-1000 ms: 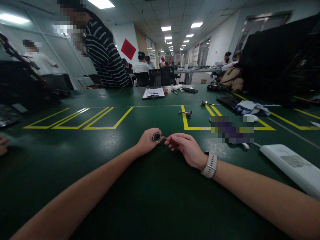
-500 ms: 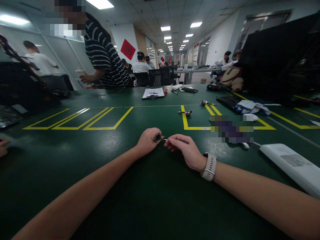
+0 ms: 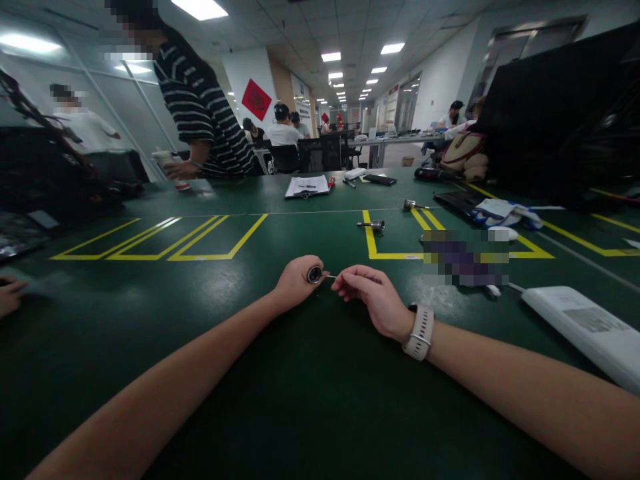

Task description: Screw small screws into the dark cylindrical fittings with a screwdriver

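My left hand (image 3: 296, 281) is closed round a small round metal part (image 3: 314, 274) with a dark centre, held just above the green table (image 3: 210, 313). My right hand (image 3: 373, 297), with a white watch on the wrist, pinches a thin metal pin (image 3: 331, 275) whose tip meets the side of the round part. Both forearms rest low over the table.
Two similar metal parts (image 3: 373, 226) (image 3: 411, 205) lie farther back by the yellow floor-tape lines. A white flat device (image 3: 583, 328) lies at right, gloves (image 3: 503, 215) behind it, a clipboard (image 3: 307, 186) at the back. A person in a striped shirt (image 3: 200, 110) stands at the far edge; another person's hand (image 3: 9, 297) rests at left.
My hands stay almost still around the part and pin. The person in the striped shirt has leaned further left and now holds a cup at the table's far edge.
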`<act>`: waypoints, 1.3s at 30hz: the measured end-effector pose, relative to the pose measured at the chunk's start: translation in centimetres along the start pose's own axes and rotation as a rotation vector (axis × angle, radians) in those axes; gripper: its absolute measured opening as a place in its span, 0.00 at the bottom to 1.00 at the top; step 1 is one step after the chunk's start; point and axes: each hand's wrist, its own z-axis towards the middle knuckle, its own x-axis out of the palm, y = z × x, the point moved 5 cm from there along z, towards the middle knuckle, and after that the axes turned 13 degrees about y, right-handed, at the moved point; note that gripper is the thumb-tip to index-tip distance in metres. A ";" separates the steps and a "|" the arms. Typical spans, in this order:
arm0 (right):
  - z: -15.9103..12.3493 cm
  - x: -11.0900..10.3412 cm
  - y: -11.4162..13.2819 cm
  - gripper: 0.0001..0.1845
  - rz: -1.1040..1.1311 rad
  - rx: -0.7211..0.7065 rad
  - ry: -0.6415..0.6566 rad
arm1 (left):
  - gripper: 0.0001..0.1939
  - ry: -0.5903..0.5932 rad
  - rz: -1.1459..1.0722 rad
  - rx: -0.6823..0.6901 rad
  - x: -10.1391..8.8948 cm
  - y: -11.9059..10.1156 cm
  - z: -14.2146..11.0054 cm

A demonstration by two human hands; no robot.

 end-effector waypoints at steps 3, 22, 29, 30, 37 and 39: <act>-0.2 0.2 0.1 0.08 -0.163 -0.020 0.017 | 0.09 0.003 0.100 -0.021 0.1 0.0 0.1; 0.2 -0.1 -0.1 0.06 0.126 0.039 0.030 | 0.09 -0.003 -0.078 -0.010 0.0 0.3 -0.1; 0.3 -0.1 0.3 0.06 0.159 0.089 -0.020 | 0.08 0.046 -0.022 -0.007 0.2 0.0 0.0; 0.3 -0.2 0.4 0.07 0.167 0.092 -0.029 | 0.07 0.051 -0.023 -0.003 0.2 0.0 0.0; 0.3 -0.5 0.3 0.08 0.185 0.058 -0.033 | 0.09 0.035 -0.018 -0.013 0.1 0.1 -0.1; 0.3 -0.5 0.2 0.08 0.185 0.049 -0.044 | 0.09 0.047 -0.018 -0.002 0.2 0.1 -0.1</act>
